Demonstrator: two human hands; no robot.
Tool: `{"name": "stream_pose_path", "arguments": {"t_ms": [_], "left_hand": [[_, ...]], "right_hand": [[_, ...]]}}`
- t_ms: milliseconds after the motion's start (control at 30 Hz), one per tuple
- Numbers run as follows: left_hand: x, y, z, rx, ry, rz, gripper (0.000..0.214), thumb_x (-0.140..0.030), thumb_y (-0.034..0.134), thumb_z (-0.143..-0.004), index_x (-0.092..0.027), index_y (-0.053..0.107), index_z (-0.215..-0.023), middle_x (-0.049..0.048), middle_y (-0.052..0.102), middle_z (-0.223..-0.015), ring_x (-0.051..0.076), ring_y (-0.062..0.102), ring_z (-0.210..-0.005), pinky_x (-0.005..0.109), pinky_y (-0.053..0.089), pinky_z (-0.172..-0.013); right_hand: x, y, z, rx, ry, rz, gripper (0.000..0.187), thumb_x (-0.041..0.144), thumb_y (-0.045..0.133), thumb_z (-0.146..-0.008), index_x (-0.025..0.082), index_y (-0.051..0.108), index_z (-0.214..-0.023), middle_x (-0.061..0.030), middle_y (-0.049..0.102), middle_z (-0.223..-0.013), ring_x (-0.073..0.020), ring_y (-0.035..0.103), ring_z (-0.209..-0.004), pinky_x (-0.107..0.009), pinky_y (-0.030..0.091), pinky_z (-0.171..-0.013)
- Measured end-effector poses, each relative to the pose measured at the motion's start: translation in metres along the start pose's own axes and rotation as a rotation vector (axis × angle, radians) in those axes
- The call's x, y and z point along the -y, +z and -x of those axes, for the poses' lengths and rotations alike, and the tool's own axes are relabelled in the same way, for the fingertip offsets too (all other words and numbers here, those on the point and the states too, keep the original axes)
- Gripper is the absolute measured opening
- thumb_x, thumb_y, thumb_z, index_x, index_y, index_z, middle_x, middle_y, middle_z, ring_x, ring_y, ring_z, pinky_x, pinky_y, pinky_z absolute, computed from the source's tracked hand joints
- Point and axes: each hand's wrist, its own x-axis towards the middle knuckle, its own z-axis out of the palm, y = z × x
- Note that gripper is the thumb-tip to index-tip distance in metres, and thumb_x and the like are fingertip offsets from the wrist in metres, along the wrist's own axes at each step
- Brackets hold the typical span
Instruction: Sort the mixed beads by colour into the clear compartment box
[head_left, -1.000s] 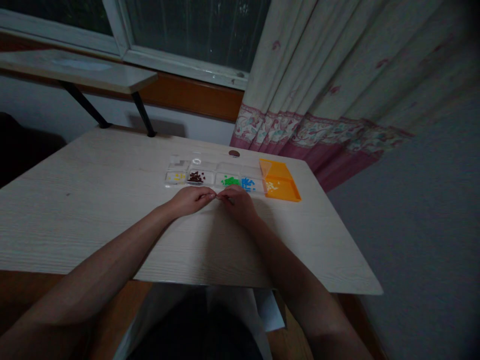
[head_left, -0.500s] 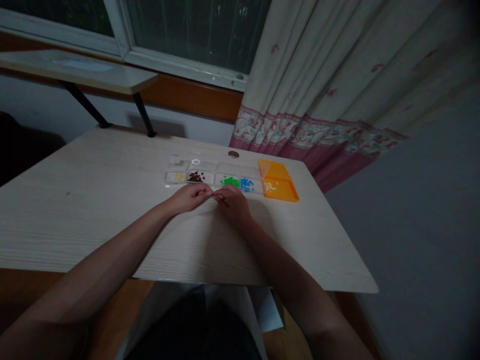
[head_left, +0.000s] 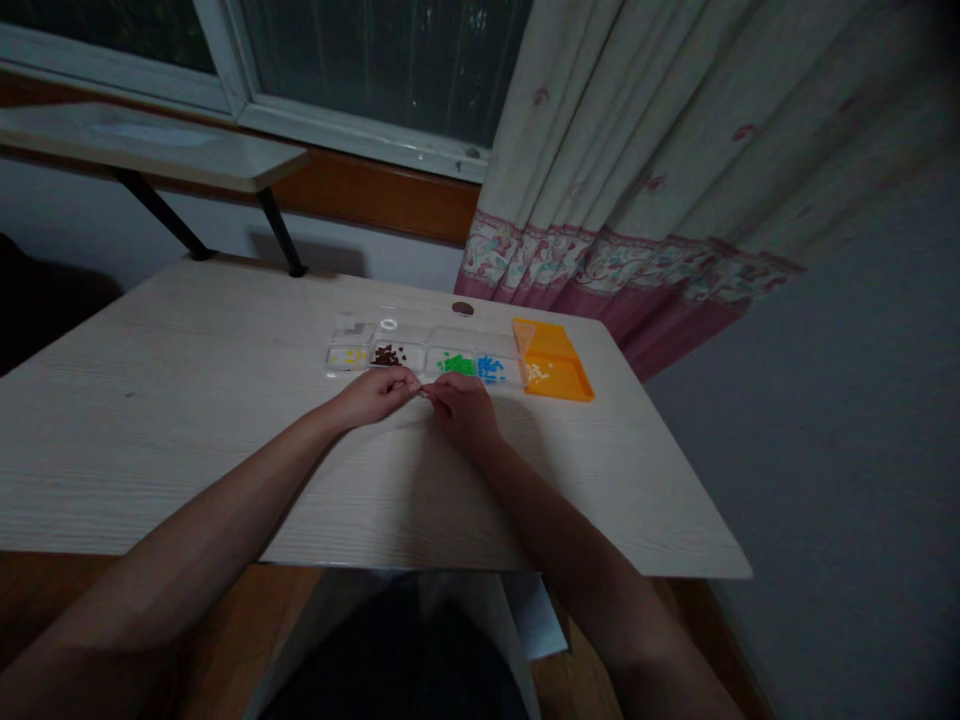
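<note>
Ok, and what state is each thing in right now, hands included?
Left hand: pinched, fingertips close to the other hand's.
Right hand: pinched; anything held is too small to tell.
Clear containers: open.
Yellow pieces: loose, sparse.
Brown pieces: loose, clustered.
Green pieces: loose, heaped.
Blue pieces: loose, clustered.
Orange box: open.
Pale pieces: scattered at the orange box's left side.
Curtain: hanging in folds.

Meeting point of left hand (head_left: 377, 394) and right hand (head_left: 468, 412) too small for detail, far curtain (head_left: 637, 150) cropped above
</note>
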Motion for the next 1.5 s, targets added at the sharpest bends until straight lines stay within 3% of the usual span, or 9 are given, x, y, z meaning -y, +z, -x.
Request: {"name": "stream_pose_path", "arguments": {"t_ms": [533, 700, 833, 1000, 1300, 1500], "left_hand": [[0.002, 0.005, 0.002, -0.046, -0.008, -0.022, 0.037, -0.048, 0.047, -0.098, -0.017, 0.063, -0.084, -0.0024, 0.05, -0.065, 0.013, 0.046, -0.061, 0.023, 0.031, -0.056], [-0.006, 0.0, 0.005, -0.23, -0.009, -0.21, 0.034, -0.045, 0.048, -0.099, -0.02, 0.069, -0.09, -0.0006, 0.057, -0.065, 0.016, 0.052, -0.063, 0.027, 0.036, -0.06], [-0.004, -0.017, 0.003, -0.432, 0.028, -0.443, 0.035, -0.043, 0.049, -0.101, -0.02, 0.075, -0.1, 0.0087, 0.072, -0.089, 0.024, 0.061, -0.088, 0.035, 0.045, -0.083], [0.014, -0.027, -0.004, -0.54, 0.008, -0.619, 0.037, -0.041, 0.051, -0.1, -0.019, 0.081, -0.098, 0.0095, 0.066, -0.08, 0.027, 0.057, -0.088, 0.041, 0.045, -0.086], [0.022, -0.021, -0.003, -0.575, 0.0, -0.595, 0.039, -0.041, 0.049, -0.101, -0.02, 0.082, -0.102, 0.0092, 0.062, -0.079, 0.028, 0.055, -0.089, 0.043, 0.046, -0.087], [0.022, -0.037, 0.001, -0.771, -0.039, -0.51, 0.034, -0.032, 0.051, -0.1, -0.019, 0.076, -0.118, 0.0094, 0.063, -0.093, 0.026, 0.056, -0.098, 0.045, 0.044, -0.099]], "right_hand": [[-0.009, 0.01, 0.001, -0.089, -0.072, 0.01, 0.024, 0.023, 0.055, -0.1, 0.021, 0.076, -0.111, -0.0115, 0.074, -0.11, -0.0222, 0.065, -0.106, -0.035, 0.045, -0.096], [-0.012, 0.011, -0.001, -0.068, -0.062, -0.056, 0.03, 0.018, 0.053, -0.099, 0.023, 0.074, -0.12, -0.0107, 0.073, -0.113, -0.0219, 0.064, -0.107, -0.034, 0.046, -0.096], [-0.014, 0.009, -0.004, -0.062, 0.048, -0.168, 0.034, 0.017, 0.05, -0.098, 0.022, 0.072, -0.124, -0.0098, 0.072, -0.111, -0.0213, 0.064, -0.104, -0.032, 0.048, -0.094], [-0.022, 0.013, -0.009, -0.122, 0.154, -0.299, 0.029, 0.018, 0.053, -0.096, 0.018, 0.076, -0.114, -0.0086, 0.072, -0.099, -0.0212, 0.064, -0.095, -0.032, 0.05, -0.087], [-0.027, 0.019, -0.009, -0.152, 0.133, -0.389, 0.026, 0.016, 0.058, -0.093, 0.021, 0.078, -0.108, -0.0058, 0.071, -0.091, -0.0192, 0.062, -0.089, -0.032, 0.049, -0.085], [-0.027, 0.018, -0.008, -0.148, 0.127, -0.402, 0.025, 0.017, 0.057, -0.093, 0.021, 0.078, -0.108, -0.0057, 0.072, -0.091, -0.019, 0.062, -0.089, -0.032, 0.048, -0.085]]}}
